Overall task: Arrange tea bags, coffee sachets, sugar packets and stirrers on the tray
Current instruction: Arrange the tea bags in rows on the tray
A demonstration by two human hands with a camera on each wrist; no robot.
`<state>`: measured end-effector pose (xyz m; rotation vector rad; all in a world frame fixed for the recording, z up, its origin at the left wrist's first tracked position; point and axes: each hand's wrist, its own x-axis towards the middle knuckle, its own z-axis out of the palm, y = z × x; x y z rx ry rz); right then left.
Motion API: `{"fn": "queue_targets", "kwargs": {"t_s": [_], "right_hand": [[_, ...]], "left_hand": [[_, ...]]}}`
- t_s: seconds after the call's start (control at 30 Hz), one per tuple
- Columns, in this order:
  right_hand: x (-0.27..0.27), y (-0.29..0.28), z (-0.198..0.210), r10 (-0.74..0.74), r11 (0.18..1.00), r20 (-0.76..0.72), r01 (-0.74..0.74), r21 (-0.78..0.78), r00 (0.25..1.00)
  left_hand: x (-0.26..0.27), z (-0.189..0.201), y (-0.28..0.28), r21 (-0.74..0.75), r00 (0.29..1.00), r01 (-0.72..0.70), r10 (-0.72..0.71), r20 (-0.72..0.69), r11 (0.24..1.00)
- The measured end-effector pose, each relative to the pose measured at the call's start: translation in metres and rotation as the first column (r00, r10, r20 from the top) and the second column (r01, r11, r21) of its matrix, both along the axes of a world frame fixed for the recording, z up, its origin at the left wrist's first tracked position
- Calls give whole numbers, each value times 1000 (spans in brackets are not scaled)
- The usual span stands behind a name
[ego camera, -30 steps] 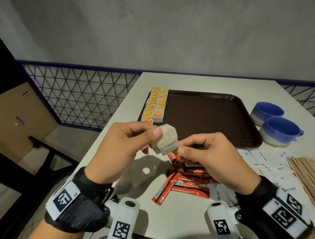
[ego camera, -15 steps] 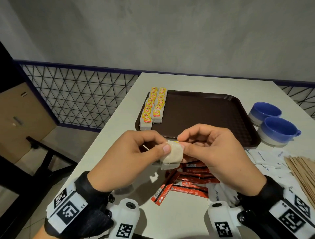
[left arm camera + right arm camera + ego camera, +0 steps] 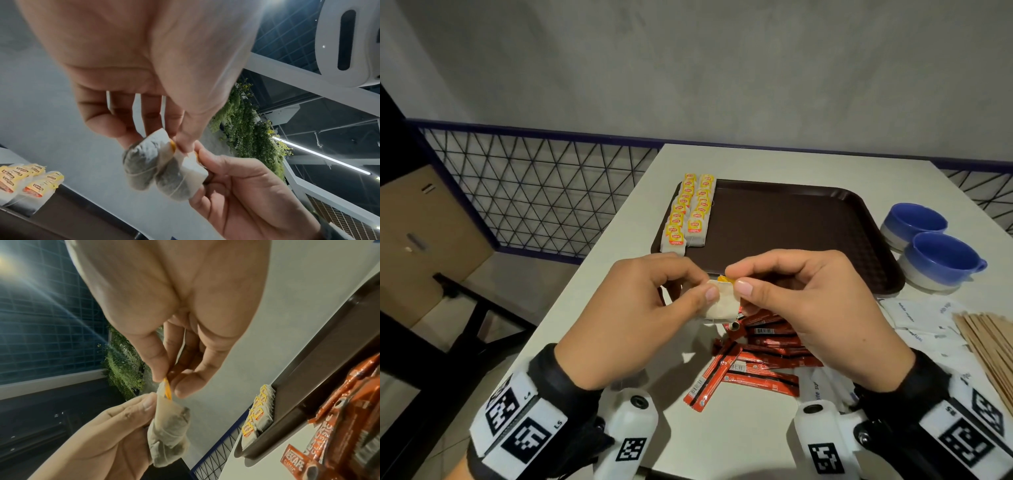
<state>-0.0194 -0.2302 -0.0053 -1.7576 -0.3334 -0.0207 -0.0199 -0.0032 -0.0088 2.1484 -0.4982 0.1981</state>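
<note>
A loose tea bag point(image 3: 722, 305) hangs above the table's near middle, over the coffee sachets. My left hand point(image 3: 703, 291) pinches its left upper edge between thumb and fingers. My right hand point(image 3: 738, 282) pinches its top, where the yellow tag point(image 3: 167, 388) shows. The wrist views show the tea bag point(image 3: 156, 168) point(image 3: 168, 426) folded, with its string wrapped around it. Two rows of tea bags point(image 3: 690, 212) lie along the left side of the brown tray point(image 3: 808, 222). Red coffee sachets point(image 3: 756, 359), white sugar packets point(image 3: 914, 315) and wooden stirrers point(image 3: 989, 342) lie on the table.
Two blue cups point(image 3: 941, 260) stand to the right of the tray. The table's left edge point(image 3: 599, 246) drops off beside a wire mesh railing point(image 3: 534, 192). Most of the tray's floor to the right of the tea bag rows is bare.
Both hands have drawn closer together and sunk a little with the tea bag. My right hand's pinch has shifted up to the tag end.
</note>
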Motion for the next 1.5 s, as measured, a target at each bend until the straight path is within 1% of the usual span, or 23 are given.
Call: {"fn": "queue_targets", "kwargs": {"t_s": [0.13, 0.23, 0.3, 0.43, 0.5, 0.6, 0.7, 0.77, 0.83, 0.93, 1.0, 1.13, 1.27, 1.4, 1.5], "right_hand": [[-2, 4, -1, 9, 1000, 20, -9, 17, 1000], [-2, 6, -2, -26, 999, 57, 27, -27, 998], [0, 5, -2, -52, 998, 58, 54, -28, 997], [7, -1, -1, -105, 993, 15, 104, 53, 994], [9, -3, -2, -123, 988, -10, 123, 89, 992], [11, 0, -3, -111, 988, -38, 114, 108, 993], [10, 7, -4, -103, 987, -36, 107, 116, 994], [9, 10, -3, -94, 989, -38, 98, 113, 995], [8, 10, -1, -72, 984, -64, 82, 156, 995], [7, 8, 1, -46, 986, -61, 55, 157, 997], [6, 8, 2, -49, 992, -46, 54, 112, 998], [9, 10, 2, -98, 994, 24, 99, -37, 995], [10, 10, 3, -80, 991, 77, 88, -100, 994], [11, 8, 3, -21, 999, 58, 23, -38, 998], [12, 7, 2, -11, 1000, 44, 10, 9, 999]], "left_hand": [[1, -3, -3, 3, 999, -4, 4, 35, 1000], [1, -3, -6, 18, 999, -7, 6, 44, 1000], [1, -3, -6, 8, 998, -35, 34, 56, 999], [2, -1, -1, -49, 984, -132, 137, 116, 990], [1, -1, 0, -52, 978, -147, 153, 141, 988], [-3, -3, -7, -2, 985, -81, 80, 154, 997], [-7, -7, -14, 54, 986, -22, 13, 168, 998], [-7, -10, -18, 43, 988, -15, 8, 152, 999], [-7, -12, -20, 34, 990, -14, 9, 139, 999], [-6, -15, -20, -34, 996, -19, 22, 92, 999], [-4, -17, -19, -90, 999, -10, 12, 30, 996], [-2, -18, -17, -181, 993, 28, -48, -107, 983], [-1, -20, -14, -267, 973, 66, -121, -196, 961], [2, -23, -10, -360, 967, 70, -152, -204, 930], [4, -23, -9, -413, 961, 57, -162, -224, 909]]}}
